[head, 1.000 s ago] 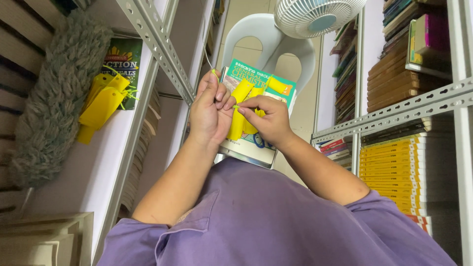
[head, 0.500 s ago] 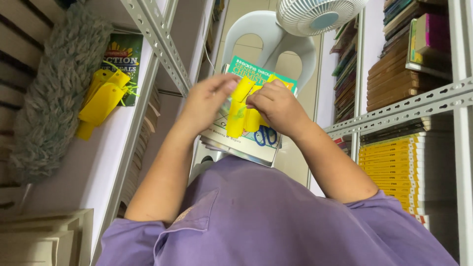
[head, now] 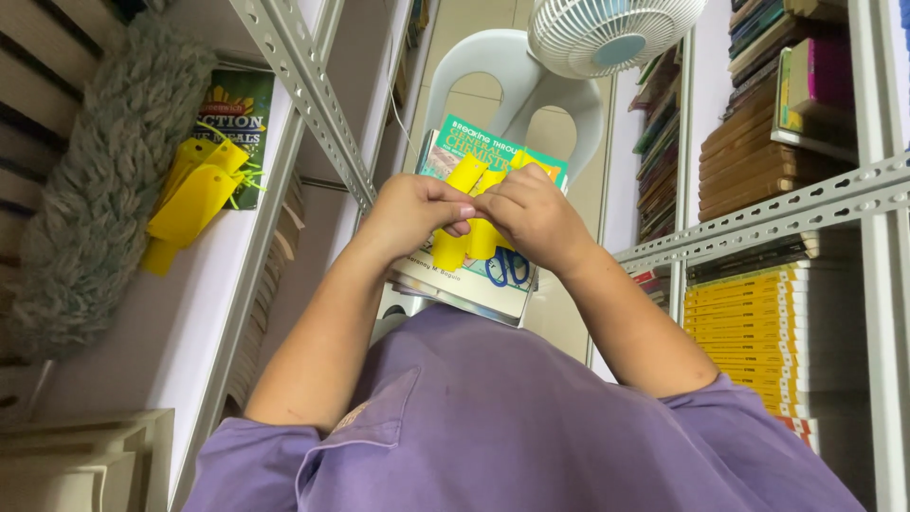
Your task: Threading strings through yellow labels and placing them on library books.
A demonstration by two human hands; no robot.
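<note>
Both the left hand [head: 408,216] and right hand [head: 533,216] pinch a bundle of flat yellow plastic tags [head: 464,237] above a green-covered paperback book [head: 474,275], where loosened fingers could likely scatter them.

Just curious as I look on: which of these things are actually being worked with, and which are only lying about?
In use: left hand and right hand, both on the yellow tags, over the green book.

Lying about: spare yellow tags, grey duster, fan, white chair.

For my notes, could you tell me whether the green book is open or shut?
Shut: the green book shows its front cover under the yellow tags.
</note>
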